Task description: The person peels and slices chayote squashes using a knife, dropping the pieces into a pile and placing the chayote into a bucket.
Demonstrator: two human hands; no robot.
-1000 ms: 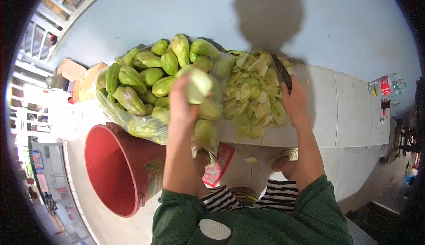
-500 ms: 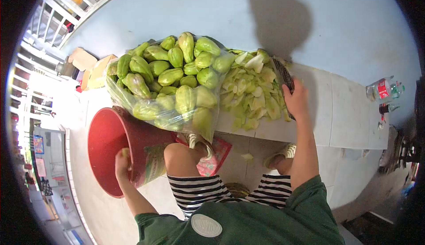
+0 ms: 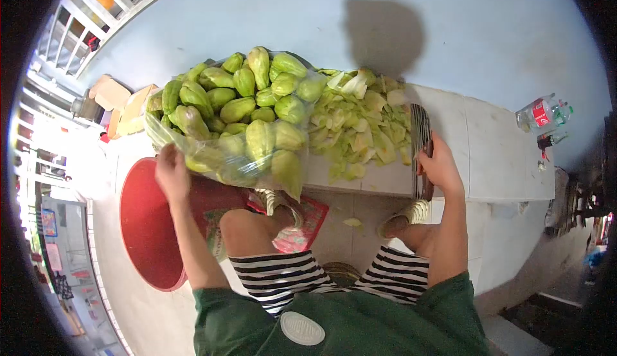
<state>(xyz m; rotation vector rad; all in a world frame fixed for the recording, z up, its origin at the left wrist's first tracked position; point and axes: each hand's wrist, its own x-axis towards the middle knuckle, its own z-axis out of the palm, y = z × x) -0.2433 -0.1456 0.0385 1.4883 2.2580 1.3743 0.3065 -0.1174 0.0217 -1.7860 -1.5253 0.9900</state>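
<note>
A clear plastic bag (image 3: pixel 222 171) full of green chayotes (image 3: pixel 239 109) lies on the tiled ledge. My left hand (image 3: pixel 172 175) is at the bag's lower left edge, above the rim of a red bucket (image 3: pixel 149 227). Its fingers look bent but are blurred, and I cannot see whether anything is in them. In my right hand (image 3: pixel 443 165) is a knife (image 3: pixel 420 124) with a broad, dark, streaked blade, held nearly upright. Just left of the blade, a heap of pale green chayote slices and peelings (image 3: pixel 363 128) covers part of the ledge.
Plastic bottles (image 3: pixel 541 115) stand at the ledge's right end against the blue wall (image 3: pixel 488 35). An open cardboard box (image 3: pixel 132 113) is behind the bag at left. Below the ledge are a red patterned sack (image 3: pixel 305 231) and one fallen slice (image 3: pixel 352 222), near my feet.
My left hand has risen from the bucket's mouth to the bag's edge; the small pale piece it held no longer shows. My right hand has lowered slightly, and the knife's broad side now faces me more.
</note>
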